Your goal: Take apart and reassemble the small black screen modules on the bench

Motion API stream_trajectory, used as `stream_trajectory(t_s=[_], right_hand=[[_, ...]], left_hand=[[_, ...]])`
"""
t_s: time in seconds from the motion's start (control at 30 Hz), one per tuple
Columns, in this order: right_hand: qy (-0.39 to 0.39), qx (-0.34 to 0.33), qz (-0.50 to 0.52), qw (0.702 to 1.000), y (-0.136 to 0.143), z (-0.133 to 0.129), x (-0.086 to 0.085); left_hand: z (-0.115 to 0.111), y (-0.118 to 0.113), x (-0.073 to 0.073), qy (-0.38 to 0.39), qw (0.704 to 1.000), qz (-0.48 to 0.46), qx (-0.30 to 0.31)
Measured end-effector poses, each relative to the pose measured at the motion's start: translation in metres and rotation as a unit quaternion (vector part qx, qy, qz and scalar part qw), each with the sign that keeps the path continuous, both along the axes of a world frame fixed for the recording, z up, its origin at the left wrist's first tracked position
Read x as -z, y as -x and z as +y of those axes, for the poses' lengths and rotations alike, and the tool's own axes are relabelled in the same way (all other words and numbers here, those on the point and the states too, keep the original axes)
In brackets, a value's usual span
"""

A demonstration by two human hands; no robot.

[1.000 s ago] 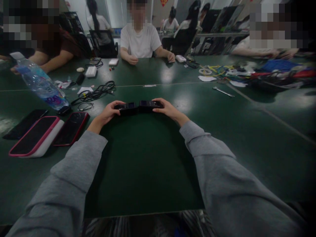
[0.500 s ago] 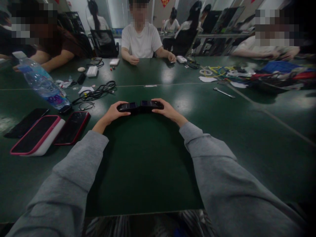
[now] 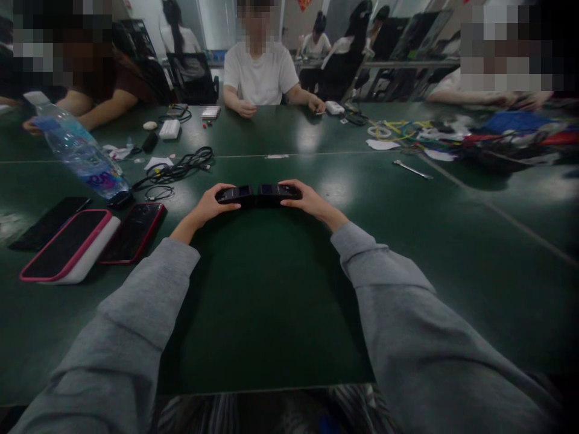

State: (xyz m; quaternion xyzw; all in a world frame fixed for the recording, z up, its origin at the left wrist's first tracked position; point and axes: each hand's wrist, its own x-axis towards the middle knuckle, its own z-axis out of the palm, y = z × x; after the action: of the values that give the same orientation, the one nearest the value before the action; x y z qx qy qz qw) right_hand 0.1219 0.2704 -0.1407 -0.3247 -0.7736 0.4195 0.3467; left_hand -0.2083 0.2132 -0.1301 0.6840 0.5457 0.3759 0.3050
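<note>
Head view shows two bare hands at the table, each closed on one device, so two devices are held in all. The left hand [image 3: 208, 205] grasps the left black plastic box-shaped device [image 3: 239, 194] by its outer end, with fingers over the top and the thumb along the near side. The right hand [image 3: 311, 202] grips the right black plastic box-shaped device [image 3: 271, 193] in the same way. Both devices are at the middle of the dark green table [image 3: 275, 301], end to end, each with one small dark screen; whether their inner ends touch, I cannot tell.

Three flat phone-like slabs lie to the left: one plain black slab [image 3: 52, 223], one pink-rimmed slab with a white underside [image 3: 67, 246] and one red-edged black slab [image 3: 136, 232]. Beyond them, one clear plastic bottle with a blue and purple label [image 3: 84, 150] appears tilted, near loosely coiled black cables [image 3: 181, 166]. To the right are one silver metal wrench [image 3: 412, 170] and a pile of multicoloured cables [image 3: 497, 135], too tangled to count. One person in a white T-shirt [image 3: 260, 75] sits opposite, with both hands near the table.
</note>
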Motion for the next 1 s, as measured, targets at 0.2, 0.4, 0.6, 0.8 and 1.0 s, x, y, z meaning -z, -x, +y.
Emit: stream_trajectory(t_s=[0.2, 0.4, 0.6, 0.8, 1.0], right_hand=[[0.019, -0.001, 0.0, 1.0, -0.002, 0.0006, 0.0], [0.038, 0.0, 0.001, 0.999, -0.0023, -0.0027, -0.0058], [0.062, -0.012, 0.031, 0.997, -0.0022, -0.004, -0.0074], [0.105, 0.005, 0.125, 0.986, 0.0006, -0.0048, -0.0073], [0.072, 0.009, 0.054, 0.996, 0.0041, -0.0069, -0.0093]], left_hand=[[-0.0003, 0.0003, -0.0017, 0.0, 1.0, 0.014, 0.001], [-0.0025, -0.0024, -0.0042, -0.003, 1.0, 0.01, -0.003], [-0.0027, -0.0034, -0.0045, -0.01, 1.0, 0.021, 0.001], [-0.0011, -0.0027, -0.003, -0.015, 0.999, 0.035, 0.01], [-0.0006, -0.0045, -0.003, -0.019, 0.999, 0.028, 0.004]])
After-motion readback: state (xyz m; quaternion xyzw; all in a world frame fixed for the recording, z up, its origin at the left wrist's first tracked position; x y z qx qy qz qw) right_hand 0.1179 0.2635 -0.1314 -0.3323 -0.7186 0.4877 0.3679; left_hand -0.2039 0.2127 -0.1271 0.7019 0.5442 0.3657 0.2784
